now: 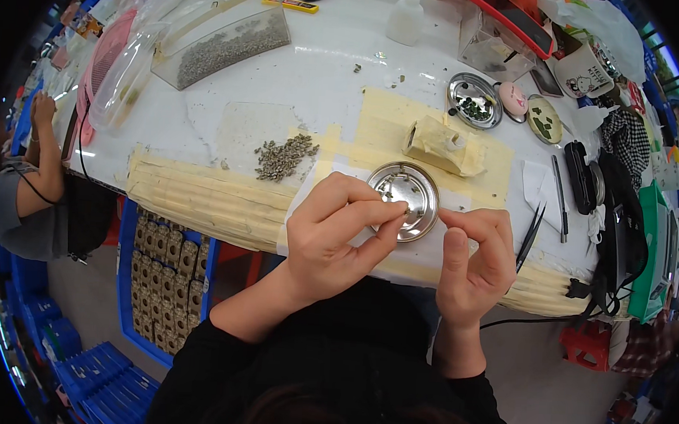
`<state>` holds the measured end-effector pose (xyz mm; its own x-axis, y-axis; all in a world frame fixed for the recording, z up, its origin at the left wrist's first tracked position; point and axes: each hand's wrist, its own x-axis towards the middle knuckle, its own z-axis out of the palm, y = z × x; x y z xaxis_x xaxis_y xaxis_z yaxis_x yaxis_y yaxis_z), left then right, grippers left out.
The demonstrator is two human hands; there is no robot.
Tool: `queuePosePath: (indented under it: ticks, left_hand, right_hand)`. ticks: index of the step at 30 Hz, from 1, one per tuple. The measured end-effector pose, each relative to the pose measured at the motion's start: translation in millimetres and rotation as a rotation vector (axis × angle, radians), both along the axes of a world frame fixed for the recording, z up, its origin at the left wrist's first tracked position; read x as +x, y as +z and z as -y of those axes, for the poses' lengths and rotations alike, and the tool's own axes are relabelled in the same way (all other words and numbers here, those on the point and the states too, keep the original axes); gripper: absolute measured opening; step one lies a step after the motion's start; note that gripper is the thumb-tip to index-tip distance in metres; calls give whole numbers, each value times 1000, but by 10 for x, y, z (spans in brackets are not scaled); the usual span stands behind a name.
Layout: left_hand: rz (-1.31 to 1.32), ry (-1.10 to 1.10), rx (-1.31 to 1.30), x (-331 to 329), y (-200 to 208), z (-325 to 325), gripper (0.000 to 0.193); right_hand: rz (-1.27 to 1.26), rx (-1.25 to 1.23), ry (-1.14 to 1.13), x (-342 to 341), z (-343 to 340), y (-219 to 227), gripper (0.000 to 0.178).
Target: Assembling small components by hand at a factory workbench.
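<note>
My left hand (342, 232) is in a pinch above the near left part of a round shiny metal dish (433, 188). Something tiny may be between its thumb and index fingertips, too small to name. To the right of the dish, my right hand (476, 263) has its index finger pointing left, the thumb raised apart from it and the other fingers curled; nothing shows in it. A few tiny dark pieces (389, 196) lie in the dish, partly hidden by my left hand. Left of it lies a pile of small grey-brown pieces (284, 159). Behind the dish rests a yellow tape-wrapped block (443, 146).
Black tweezers (531, 236) and a dark pen (559, 198) lie at right. Farther back are a metal dish with dark green pieces (473, 100), a clear tray of grey granules (233, 50) and a white bottle (406, 20). A blue crate (127, 265) stands below the table's left edge; another person's arm (42, 143) is far left.
</note>
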<state>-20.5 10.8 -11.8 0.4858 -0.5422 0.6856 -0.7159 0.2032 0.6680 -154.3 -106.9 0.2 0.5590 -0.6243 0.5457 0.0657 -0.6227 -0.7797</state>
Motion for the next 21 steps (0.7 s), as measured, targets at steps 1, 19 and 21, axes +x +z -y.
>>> queuePosePath:
  ticks: [1, 19, 21]
  left_hand:
    - [-12, 12, 12, 6, 6, -5, 24]
    - [-49, 6, 29, -7, 47, 11, 21]
    - [-41, 16, 75, 15, 54, 7, 19]
  right_hand:
    - [-2, -6, 0, -2, 7, -4, 17]
    - [-49, -13, 80, 44, -43, 0, 21]
    - [-20, -17, 22, 26, 0, -14, 21]
